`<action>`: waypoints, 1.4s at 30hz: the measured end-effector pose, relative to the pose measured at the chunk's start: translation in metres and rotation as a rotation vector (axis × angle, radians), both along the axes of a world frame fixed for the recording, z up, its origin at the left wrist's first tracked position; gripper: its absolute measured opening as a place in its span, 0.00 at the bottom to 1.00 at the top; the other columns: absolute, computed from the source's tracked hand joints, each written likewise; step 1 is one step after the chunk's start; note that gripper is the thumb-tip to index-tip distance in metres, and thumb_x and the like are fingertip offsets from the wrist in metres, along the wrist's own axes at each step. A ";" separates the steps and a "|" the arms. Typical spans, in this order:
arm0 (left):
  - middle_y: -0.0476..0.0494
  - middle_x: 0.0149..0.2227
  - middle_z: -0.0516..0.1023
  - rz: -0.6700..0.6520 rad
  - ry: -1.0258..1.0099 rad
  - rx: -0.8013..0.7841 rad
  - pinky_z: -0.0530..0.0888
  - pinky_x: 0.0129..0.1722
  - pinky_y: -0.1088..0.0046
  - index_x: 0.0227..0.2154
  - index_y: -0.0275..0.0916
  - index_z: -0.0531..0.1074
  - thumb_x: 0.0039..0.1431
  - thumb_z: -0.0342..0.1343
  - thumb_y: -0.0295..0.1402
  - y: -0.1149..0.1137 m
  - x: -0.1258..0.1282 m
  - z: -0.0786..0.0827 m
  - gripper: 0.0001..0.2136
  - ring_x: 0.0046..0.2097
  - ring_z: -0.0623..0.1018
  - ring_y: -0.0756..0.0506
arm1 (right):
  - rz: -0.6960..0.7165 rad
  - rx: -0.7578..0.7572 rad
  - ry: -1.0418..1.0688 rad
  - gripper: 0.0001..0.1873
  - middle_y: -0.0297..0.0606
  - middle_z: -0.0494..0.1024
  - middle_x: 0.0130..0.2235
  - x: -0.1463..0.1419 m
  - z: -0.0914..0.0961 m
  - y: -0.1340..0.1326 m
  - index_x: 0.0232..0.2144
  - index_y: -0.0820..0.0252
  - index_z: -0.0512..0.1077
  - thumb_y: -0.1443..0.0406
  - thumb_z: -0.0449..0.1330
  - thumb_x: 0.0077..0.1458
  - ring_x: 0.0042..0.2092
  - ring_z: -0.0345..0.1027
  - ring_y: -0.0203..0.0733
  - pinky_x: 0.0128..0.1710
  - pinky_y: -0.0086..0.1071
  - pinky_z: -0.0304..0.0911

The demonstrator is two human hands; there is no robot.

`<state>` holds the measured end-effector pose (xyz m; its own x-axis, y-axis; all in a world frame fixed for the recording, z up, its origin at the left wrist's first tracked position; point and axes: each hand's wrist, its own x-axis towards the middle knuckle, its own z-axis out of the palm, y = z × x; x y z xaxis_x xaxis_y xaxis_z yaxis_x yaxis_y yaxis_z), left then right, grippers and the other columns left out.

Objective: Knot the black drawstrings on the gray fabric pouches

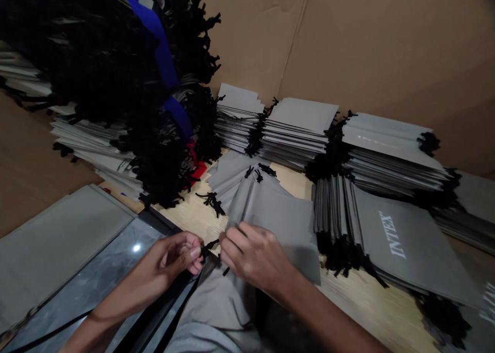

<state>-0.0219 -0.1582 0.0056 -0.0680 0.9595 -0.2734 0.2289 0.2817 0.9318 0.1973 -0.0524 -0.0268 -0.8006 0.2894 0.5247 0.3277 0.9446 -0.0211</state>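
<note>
Low in the middle, my left hand (172, 260) is closed, thumb and fingers pinching a short black cord (211, 244). My right hand (255, 252) is closed on the other part of this cord, its fingertips curled down and partly hidden. Under and beyond the right hand lies a flat grey drawstring pouch (288, 219), with knotted black cord ends at its far corner. A few more grey pouches (235, 165) lie fanned out just behind it. Whether the pinched cord belongs to the top pouch cannot be made out.
Stacked grey pouches (296, 115) line the back, and more with INTEX print (410, 239) lie to the right. A tall heap with black cords (116, 74) and a blue strap (164, 59) towers at left. Cardboard (367, 44) walls the back; a dark-framed glossy panel (96, 275) sits lower left.
</note>
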 end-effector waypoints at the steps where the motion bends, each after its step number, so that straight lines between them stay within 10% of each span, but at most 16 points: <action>1: 0.47 0.32 0.84 0.009 -0.011 -0.006 0.79 0.41 0.70 0.35 0.42 0.80 0.64 0.67 0.56 0.000 0.000 0.001 0.20 0.36 0.84 0.42 | -0.006 0.001 0.011 0.12 0.31 0.77 0.33 0.000 0.000 0.000 0.36 0.55 0.72 0.66 0.57 0.76 0.36 0.65 0.42 0.31 0.39 0.56; 37: 0.52 0.26 0.82 0.031 0.226 0.083 0.79 0.30 0.74 0.43 0.45 0.78 0.79 0.46 0.54 -0.004 0.009 -0.007 0.22 0.27 0.83 0.45 | -0.019 -0.013 -0.076 0.09 0.32 0.78 0.35 0.005 0.002 0.001 0.38 0.54 0.74 0.70 0.60 0.74 0.38 0.68 0.43 0.30 0.38 0.59; 42: 0.48 0.43 0.89 -0.030 0.459 0.198 0.83 0.46 0.71 0.51 0.49 0.78 0.76 0.54 0.50 -0.003 0.021 -0.007 0.15 0.44 0.88 0.41 | -0.009 -0.009 -0.077 0.07 0.32 0.77 0.34 0.005 0.002 0.000 0.39 0.54 0.73 0.68 0.62 0.74 0.38 0.68 0.43 0.30 0.38 0.61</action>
